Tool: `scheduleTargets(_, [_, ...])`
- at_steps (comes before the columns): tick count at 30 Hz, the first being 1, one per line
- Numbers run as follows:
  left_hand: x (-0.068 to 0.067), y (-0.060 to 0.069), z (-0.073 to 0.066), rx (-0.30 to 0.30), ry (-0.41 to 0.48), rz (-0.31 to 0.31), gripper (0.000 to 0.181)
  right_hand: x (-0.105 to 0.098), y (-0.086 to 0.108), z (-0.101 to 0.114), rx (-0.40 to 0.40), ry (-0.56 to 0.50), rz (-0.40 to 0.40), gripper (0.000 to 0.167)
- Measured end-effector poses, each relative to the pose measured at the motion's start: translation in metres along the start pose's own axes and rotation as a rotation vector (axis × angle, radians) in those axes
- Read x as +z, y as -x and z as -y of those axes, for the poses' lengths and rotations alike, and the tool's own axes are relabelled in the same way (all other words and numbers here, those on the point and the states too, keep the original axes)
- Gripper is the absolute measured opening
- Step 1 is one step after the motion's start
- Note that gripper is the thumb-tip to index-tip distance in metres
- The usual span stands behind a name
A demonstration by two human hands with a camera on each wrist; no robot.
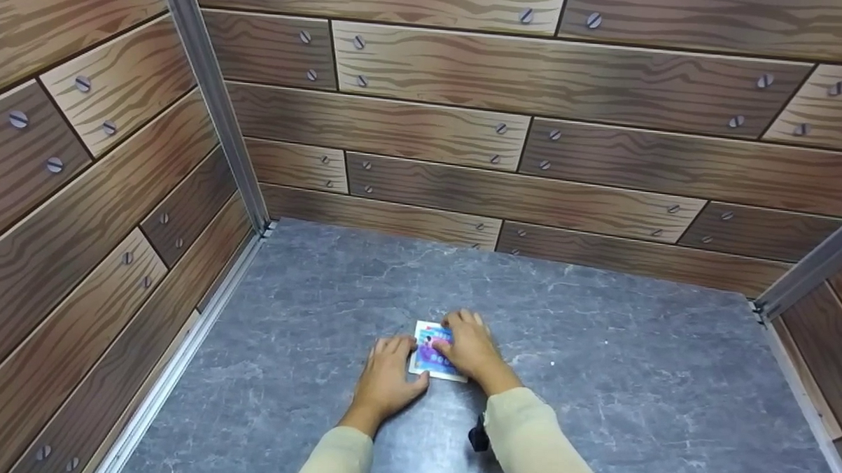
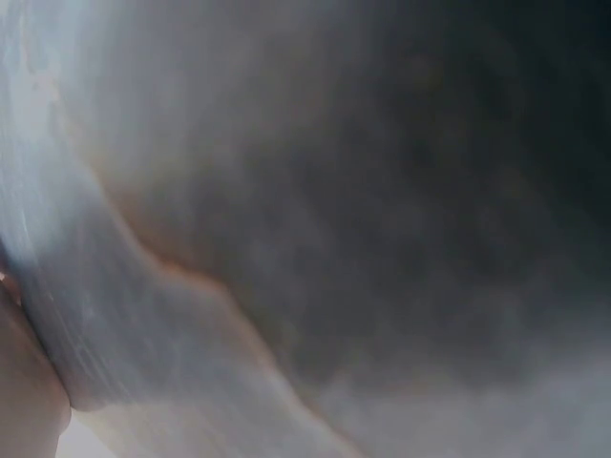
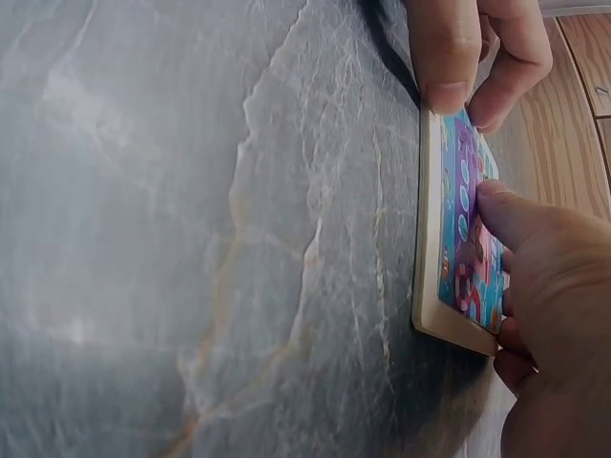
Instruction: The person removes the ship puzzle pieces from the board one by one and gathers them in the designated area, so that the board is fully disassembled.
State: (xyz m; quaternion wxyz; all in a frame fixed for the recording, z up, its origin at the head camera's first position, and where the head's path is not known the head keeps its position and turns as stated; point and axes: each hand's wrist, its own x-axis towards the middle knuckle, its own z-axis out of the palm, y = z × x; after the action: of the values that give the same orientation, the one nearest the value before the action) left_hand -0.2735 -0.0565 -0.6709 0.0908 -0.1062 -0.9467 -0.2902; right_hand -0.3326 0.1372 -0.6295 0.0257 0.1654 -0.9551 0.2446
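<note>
A small, flat wooden picture board (image 1: pixel 427 359) with a pale rim and a bright blue, purple and pink cartoon print lies on the grey floor panel. My left hand (image 1: pixel 386 379) holds its near left corner, fingers along the left edge and thumb at the near edge. From the right, my right hand (image 1: pixel 474 347) grips the board, thumb on the printed face and fingers at the far and right edges. The right wrist view shows the board's thick pale side (image 3: pixel 427 219) and both thumbs against it. The left wrist view is mostly blurred surface, with a sliver of skin (image 2: pixel 29 382).
The marbled grey surface (image 1: pixel 633 384) spreads around the hands. Wood-patterned walls (image 1: pixel 425 131) rise at the back, left and right. Metal corner posts (image 1: pixel 216 96) and a metal rail (image 1: pixel 178 361) edge the surface. A black device (image 1: pixel 479 434) hangs under the right wrist.
</note>
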Motion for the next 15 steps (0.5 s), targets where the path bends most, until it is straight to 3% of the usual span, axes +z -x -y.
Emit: scheduleTargets(15, [-0.0011, 0.0005, -0.0011, 0.007, -0.009, 0.007, 0.054, 0.0034, 0.0006, 0.0033, 0.024, -0.028, -0.017, 0.032])
